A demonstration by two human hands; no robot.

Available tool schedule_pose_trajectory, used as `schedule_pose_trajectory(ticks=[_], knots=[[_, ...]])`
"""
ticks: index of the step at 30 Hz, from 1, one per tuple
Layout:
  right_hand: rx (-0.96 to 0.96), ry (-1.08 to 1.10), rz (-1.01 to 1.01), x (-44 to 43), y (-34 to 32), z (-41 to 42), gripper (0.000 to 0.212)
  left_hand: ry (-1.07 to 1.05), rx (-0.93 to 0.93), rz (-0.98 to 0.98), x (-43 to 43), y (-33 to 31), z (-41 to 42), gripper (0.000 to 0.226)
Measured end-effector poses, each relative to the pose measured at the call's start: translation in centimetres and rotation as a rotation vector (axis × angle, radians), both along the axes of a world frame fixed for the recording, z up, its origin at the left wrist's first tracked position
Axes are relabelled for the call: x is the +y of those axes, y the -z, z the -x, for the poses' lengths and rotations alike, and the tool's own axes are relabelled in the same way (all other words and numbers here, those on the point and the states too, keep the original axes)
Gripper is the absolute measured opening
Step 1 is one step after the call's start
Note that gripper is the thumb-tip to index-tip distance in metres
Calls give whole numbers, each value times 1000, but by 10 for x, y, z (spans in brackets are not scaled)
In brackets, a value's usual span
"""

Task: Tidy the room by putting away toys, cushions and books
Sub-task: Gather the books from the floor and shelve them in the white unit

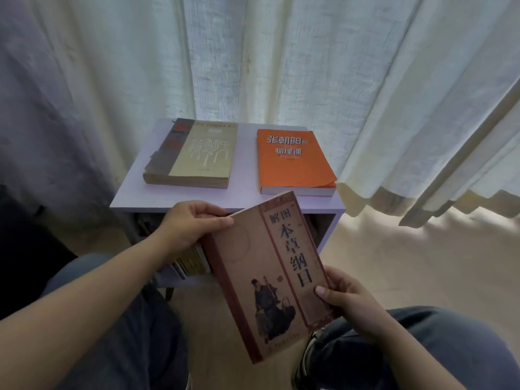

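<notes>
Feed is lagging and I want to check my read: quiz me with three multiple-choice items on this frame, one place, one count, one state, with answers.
1. Where does the orange book lie? A) on a bed B) on the cabinet top, right of the beige book C) on a chair
2. How many books lie on the cabinet top? A) one B) two C) four
3. What state is the brown book in? A) closed, held in both hands B) open on a desk C) shelved
Answers: 1 B, it lies flat beside the beige book. 2 B, only those two lie there. 3 A, the left hand grips its top corner, the right hand its lower edge, cover shut.
</notes>
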State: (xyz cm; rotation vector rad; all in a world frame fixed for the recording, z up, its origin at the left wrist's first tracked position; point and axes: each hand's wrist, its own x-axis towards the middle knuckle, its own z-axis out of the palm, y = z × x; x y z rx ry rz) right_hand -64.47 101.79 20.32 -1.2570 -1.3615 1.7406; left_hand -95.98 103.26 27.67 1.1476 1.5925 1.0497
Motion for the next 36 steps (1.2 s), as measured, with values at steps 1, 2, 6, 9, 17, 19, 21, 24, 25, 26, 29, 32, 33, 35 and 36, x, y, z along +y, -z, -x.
schedule_pose_trajectory(ticks=[1, 2, 6, 9, 17, 19, 21, 24, 25, 26, 29, 32, 33, 35, 36], knots=[[-20, -2, 7, 2, 7, 3, 30, 39, 64, 21, -3, 3, 3, 26], [-37, 3, 12, 5, 14, 7, 30, 84, 143, 49, -7, 4, 4, 22], [-64, -10, 1, 18, 43, 18, 33, 181, 275, 145, -21, 22, 2, 14], [-149, 56, -64, 24, 56, 33, 33, 134, 326, 149, -29, 37, 2, 13], [-427, 80, -82, 31, 77, 57, 50, -43, 565, 120, -28, 79, -6, 22], [-416, 24, -36, 29, 82, 63, 52, -78, 614, 115, -25, 87, -6, 25], [-419, -24, 9, 27, 90, 69, 55, -101, 623, 116, -22, 92, -7, 23], [-404, -98, 64, 24, 96, 79, 56, -166, 573, 128, -11, 96, -9, 20], [-402, -121, 69, 24, 97, 82, 55, -196, 554, 127, -6, 96, -9, 21], [-410, -136, 62, 24, 97, 85, 55, -220, 532, 126, -1, 97, -8, 22], [-456, -141, 45, 28, 101, 88, 57, -264, 466, 143, 11, 102, -9, 24], [-488, -145, 45, 30, 107, 91, 60, -284, 479, 153, 16, 109, -12, 22], [-477, -137, 60, 31, 110, 93, 60, -290, 476, 161, 18, 110, -12, 21], [-415, -111, 141, 33, 115, 103, 60, -301, 470, 175, 21, 114, -13, 23], [-360, -90, 221, 34, 119, 110, 58, -309, 476, 177, 23, 116, -13, 24]])
